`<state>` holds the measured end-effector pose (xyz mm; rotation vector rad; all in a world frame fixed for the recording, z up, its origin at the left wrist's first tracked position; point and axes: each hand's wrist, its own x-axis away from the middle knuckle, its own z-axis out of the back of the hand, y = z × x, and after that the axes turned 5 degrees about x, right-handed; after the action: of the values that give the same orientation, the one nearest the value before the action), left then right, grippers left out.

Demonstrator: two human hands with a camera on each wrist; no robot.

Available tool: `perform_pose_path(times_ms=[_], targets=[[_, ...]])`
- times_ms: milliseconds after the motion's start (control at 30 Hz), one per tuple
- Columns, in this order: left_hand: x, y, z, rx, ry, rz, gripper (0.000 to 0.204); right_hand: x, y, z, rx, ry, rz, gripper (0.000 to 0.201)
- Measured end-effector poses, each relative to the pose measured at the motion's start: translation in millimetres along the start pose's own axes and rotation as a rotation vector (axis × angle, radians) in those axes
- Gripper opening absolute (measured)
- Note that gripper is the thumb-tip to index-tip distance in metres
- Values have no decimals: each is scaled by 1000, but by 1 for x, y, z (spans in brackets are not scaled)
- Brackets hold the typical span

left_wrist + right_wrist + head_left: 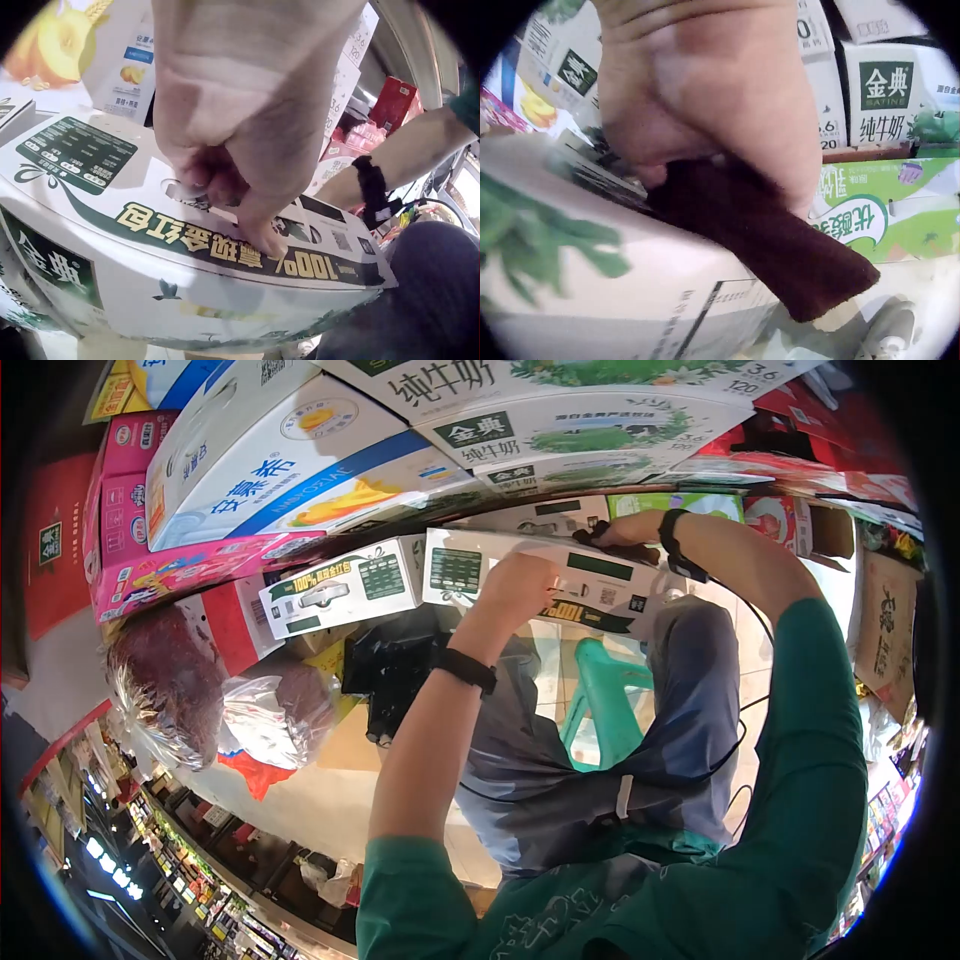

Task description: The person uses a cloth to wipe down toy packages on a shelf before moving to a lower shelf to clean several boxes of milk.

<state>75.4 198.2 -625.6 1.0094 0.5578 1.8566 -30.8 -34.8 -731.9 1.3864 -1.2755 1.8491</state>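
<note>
A white milk box [600, 585] with green print lies on a stack in front of me. My left hand [520, 588] rests on its top, fingers curled at the handle cut-out and thumb pressed flat on the printed lid [112, 247]. In the left wrist view the curled fingers [217, 176] hide the cut-out itself. My right hand [625, 530] grips a dark maroon cloth [780, 240] against the box's far edge [592, 255]. The cloth [598, 536] shows as a dark patch under that hand.
A matching white box [340, 590] sits to the left. Large milk cartons [300, 450] are stacked above, with pink boxes [150, 575] beside them. Clear bags of dark red goods [170, 680] hang left. A green plastic stool [600, 695] stands below by my legs.
</note>
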Motion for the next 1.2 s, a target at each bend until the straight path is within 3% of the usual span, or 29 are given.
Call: perform_pose_path(times_ms=[33,133,167,267,367,433,533,567,633,767,867,900,1000,1033,1133,1167,1200], targets=[[-2,-3,1,-71,66,-130,12,16,5,1,-14,18,48,39],[-13,-10,7,-80,28,-183,20,39,7,10,-18,-104,133,42],[-15,-9,9,-91,27,-158,24,53,3,9,-53,-72,89,39],[-22,-7,12,-63,15,-83,28,103,-18,4,-138,86,305,39],[-29,9,24,-23,-15,63,29,137,-23,4,-21,307,346,41],[-35,7,17,-18,164,60,30,176,-34,-6,63,528,380,41],[-43,5,18,-4,270,127,30,170,-15,-13,147,875,606,39],[-45,5,21,-3,261,159,29,172,-8,-16,-41,853,556,36],[-49,8,25,107,329,168,37,169,-1,-20,-116,958,522,33],[-48,17,40,76,253,145,34,164,-2,-25,-157,1033,468,34],[-34,10,44,77,218,7,34,139,-3,-36,312,1172,568,43],[-33,-5,52,-91,133,-58,46,140,-11,-42,373,1074,518,53],[13,-10,72,-349,307,-163,77,129,-22,-60,570,1121,420,62],[26,-17,79,-455,154,54,111,121,-21,-61,591,1126,422,71],[62,-32,83,-805,165,76,121,110,-21,-64,721,1163,369,76],[61,-63,75,-894,220,49,125,111,-22,-65,716,1152,377,74],[60,-69,74,-807,238,62,125,118,-24,-67,712,1140,383,73]])
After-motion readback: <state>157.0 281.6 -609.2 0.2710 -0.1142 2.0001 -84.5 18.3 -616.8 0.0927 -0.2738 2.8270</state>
